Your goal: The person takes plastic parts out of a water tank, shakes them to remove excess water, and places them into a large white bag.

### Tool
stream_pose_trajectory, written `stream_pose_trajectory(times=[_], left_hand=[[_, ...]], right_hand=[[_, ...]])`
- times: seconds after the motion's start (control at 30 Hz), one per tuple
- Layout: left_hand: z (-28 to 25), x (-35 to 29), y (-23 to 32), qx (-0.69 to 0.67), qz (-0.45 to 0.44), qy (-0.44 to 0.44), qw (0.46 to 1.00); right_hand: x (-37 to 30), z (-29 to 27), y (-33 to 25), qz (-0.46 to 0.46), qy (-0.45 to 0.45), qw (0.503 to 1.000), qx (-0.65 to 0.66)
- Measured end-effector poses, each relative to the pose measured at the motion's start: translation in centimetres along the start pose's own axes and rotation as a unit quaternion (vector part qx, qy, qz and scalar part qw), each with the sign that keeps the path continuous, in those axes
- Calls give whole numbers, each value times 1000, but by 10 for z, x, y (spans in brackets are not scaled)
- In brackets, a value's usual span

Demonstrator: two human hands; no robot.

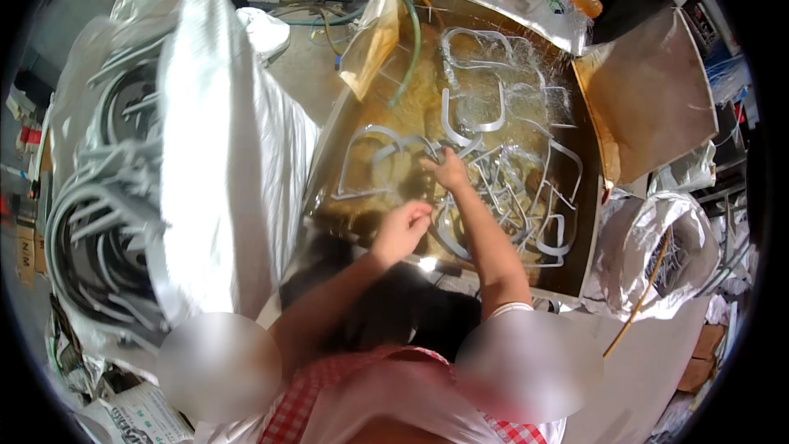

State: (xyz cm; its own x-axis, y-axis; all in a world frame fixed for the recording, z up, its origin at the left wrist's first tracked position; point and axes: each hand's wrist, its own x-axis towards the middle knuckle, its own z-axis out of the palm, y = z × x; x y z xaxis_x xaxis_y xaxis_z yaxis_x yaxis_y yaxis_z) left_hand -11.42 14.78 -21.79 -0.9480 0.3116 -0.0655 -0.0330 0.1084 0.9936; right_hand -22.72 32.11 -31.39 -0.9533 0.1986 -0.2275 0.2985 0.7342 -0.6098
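Reaching over tank point(588, 259), both hands point(401, 232) point(446, 171) half-curled, grip unclear, bent strips point(562, 234) near right edge, open water point(355, 218) left

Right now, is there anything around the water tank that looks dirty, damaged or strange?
Mainly staining: the panel along the right side of the tank and the pale sheet at its far left both have brown patches, so they look dirty. Grey bent strips lie jumbled beside the right hand. I see no clear breakage.
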Motion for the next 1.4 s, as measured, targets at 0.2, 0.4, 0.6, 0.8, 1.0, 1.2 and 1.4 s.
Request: stream_pose_trajectory(times=[0.2,0.4,0.6,0.8,1.0,1.2,1.4], left_hand=[[-9,14,15,77,-86,-44,992],[-22,31,4,121,-52,9,991],[-7,33,-26,-54,-50,20,997],[-12,65,-48,-230,-182,174,940],[-21,73,-22,-573,-157,181,783],[-39,67,-11,-225,-269,-18,936],[-35,36,36,415,-88,-241,873]], right_hand=[[38,54,-64,144,-78,954,-251],[47,87,-21,141,-88,947,-274],[40,60,21,207,-206,951,-104],[-43,13,-29,-3,79,994,78],[-100,-31,-45,-123,22,989,73],[-95,-65,-17,-75,18,941,331],[-82,-89,-5,-129,28,946,297]])
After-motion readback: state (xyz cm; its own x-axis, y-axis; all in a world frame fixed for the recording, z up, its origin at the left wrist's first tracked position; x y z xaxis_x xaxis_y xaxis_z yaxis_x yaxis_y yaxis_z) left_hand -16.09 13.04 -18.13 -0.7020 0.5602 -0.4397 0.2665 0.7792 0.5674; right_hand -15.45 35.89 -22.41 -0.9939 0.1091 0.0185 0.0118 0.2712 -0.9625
